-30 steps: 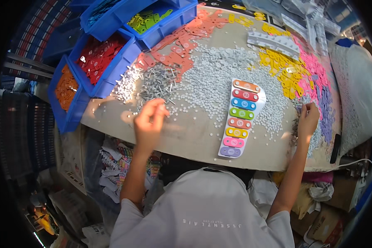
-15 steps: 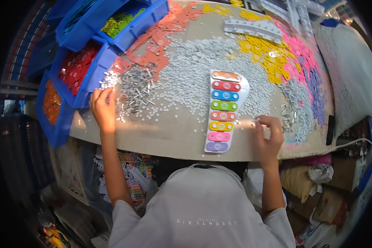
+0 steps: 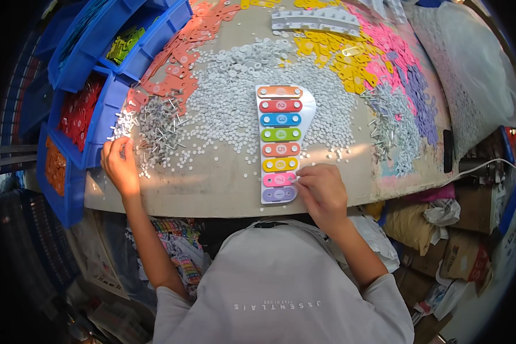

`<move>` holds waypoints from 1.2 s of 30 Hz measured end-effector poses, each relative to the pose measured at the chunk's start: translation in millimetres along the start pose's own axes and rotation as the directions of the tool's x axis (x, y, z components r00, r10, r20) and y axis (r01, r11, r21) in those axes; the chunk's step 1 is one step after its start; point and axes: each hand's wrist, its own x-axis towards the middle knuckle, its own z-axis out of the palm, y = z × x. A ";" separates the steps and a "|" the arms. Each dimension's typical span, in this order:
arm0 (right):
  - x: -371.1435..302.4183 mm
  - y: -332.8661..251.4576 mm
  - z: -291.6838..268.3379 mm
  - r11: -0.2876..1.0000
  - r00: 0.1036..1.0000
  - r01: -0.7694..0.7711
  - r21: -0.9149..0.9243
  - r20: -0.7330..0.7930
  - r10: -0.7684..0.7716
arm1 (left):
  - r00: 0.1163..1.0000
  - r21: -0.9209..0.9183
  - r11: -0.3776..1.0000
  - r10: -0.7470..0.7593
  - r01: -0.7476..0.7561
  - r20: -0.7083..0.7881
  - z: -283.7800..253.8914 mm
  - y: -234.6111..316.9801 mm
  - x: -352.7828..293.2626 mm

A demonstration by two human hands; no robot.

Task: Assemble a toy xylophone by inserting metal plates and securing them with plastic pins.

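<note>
A toy xylophone (image 3: 308,112) with a white tapered base and a row of coloured bars lies on the worktable in front of me. Most upper bars have round white pieces at both ends. My right hand (image 3: 325,195) pinches a small white piece at the right end of the pink bar (image 3: 278,180); its fingertips partly cover that end. Below it, the purple bar (image 3: 279,195) shows dark holes. My left hand (image 3: 120,166) is curled at the near edge of a heap of shiny small pins (image 3: 124,123); whatever its fingertips hold is too small to make out.
Blue bins (image 3: 100,123) of coloured bars stand along the left. Silver pins (image 3: 157,126), white washers (image 3: 229,109), and orange, yellow (image 3: 327,49), pink and purple bars spread over the table (image 3: 212,192). Another white base (image 3: 315,22) lies at the back; a plastic bag (image 3: 464,80) stands right.
My right hand has moved left from the bare table to the pink bar. My left hand stays by the shiny pins. The whole view has shifted slightly.
</note>
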 end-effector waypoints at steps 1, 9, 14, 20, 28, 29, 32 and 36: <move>0.3 0.4 1.3 1.000 1.000 -0.001 0.000 -0.002 0.001 | 1.000 -0.001 1.000 0.002 -0.002 0.000 -2.2 2.4 -0.2; 7.1 -4.0 1.7 0.991 0.990 0.109 -0.075 0.097 -0.102 | 0.950 -0.701 0.641 -0.220 0.313 0.224 -30.3 72.5 -15.3; -1.5 -3.4 5.2 0.718 0.800 -0.600 0.353 0.239 0.551 | 0.613 -0.634 0.205 0.162 0.746 0.773 -49.8 148.3 -43.8; 3.8 1.8 1.3 0.396 0.602 -0.793 0.463 0.491 0.630 | 0.387 -0.443 0.064 0.389 0.894 0.836 -30.0 193.5 -65.5; 7.9 4.4 -0.1 0.336 0.548 -0.831 0.444 0.544 0.635 | 0.364 -0.425 0.087 0.382 0.901 0.849 -11.7 205.3 -69.0; 6.2 6.2 0.4 0.326 0.541 -0.835 0.442 0.558 0.629 | 0.499 -0.581 0.143 0.374 0.802 0.782 -4.3 206.1 -74.2; 3.5 7.4 2.7 0.325 0.522 -0.849 0.417 0.568 0.636 | 0.573 -0.670 0.362 0.348 0.648 0.742 -11.0 209.0 -69.2; 6.0 6.4 5.5 0.334 0.511 -0.858 0.390 0.586 0.628 | 0.399 -0.550 0.589 0.379 0.592 0.835 -11.8 208.7 -55.8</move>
